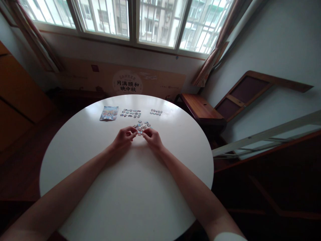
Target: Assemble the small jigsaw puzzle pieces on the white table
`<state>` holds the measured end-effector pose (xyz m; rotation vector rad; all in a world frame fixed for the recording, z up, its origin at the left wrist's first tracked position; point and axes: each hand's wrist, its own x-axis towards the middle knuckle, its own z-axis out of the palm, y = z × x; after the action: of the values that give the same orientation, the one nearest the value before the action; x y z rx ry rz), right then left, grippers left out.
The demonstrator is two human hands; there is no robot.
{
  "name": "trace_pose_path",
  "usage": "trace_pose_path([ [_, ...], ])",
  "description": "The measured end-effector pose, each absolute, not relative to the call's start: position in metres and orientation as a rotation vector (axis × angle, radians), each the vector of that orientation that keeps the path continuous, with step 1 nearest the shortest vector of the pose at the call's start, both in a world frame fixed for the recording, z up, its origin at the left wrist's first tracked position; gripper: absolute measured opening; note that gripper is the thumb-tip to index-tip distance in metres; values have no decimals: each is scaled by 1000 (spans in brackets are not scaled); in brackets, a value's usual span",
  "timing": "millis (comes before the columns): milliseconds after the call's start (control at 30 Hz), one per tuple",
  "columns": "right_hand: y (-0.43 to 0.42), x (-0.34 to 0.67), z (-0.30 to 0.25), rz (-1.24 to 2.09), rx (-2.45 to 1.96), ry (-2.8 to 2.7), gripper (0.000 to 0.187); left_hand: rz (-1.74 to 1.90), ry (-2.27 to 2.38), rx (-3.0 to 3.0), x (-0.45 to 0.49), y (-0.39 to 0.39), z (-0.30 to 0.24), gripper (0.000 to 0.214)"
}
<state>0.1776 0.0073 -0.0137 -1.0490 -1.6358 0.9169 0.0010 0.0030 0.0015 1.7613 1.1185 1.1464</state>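
Note:
Both my arms reach across a round white table (125, 194). My left hand (123, 136) and my right hand (152, 137) meet near the table's middle, fingers curled in a pinch. Between the fingertips sit small jigsaw pieces (139, 132), at the near edge of a small cluster of puzzle pieces (142, 126). Each hand seems closed on a piece, though the pieces are tiny. Farther back lie two more groups of pieces (130, 113) (155, 112) and a colourful picture card (109, 113) at the left.
A wide barred window (130, 20) runs along the far wall, with curtains at both sides. A wooden bench (200, 108) stands right of the table. Wooden frames (250, 90) lean on the right wall. A brown cabinet (17, 93) is at the left.

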Motion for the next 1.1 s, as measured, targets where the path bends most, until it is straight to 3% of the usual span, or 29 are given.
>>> trace_pose_path([
  [1100, 7, 178, -13, 909, -1062, -1651, 19, 1143, 1122, 1759, 1, 2, 3, 29],
])
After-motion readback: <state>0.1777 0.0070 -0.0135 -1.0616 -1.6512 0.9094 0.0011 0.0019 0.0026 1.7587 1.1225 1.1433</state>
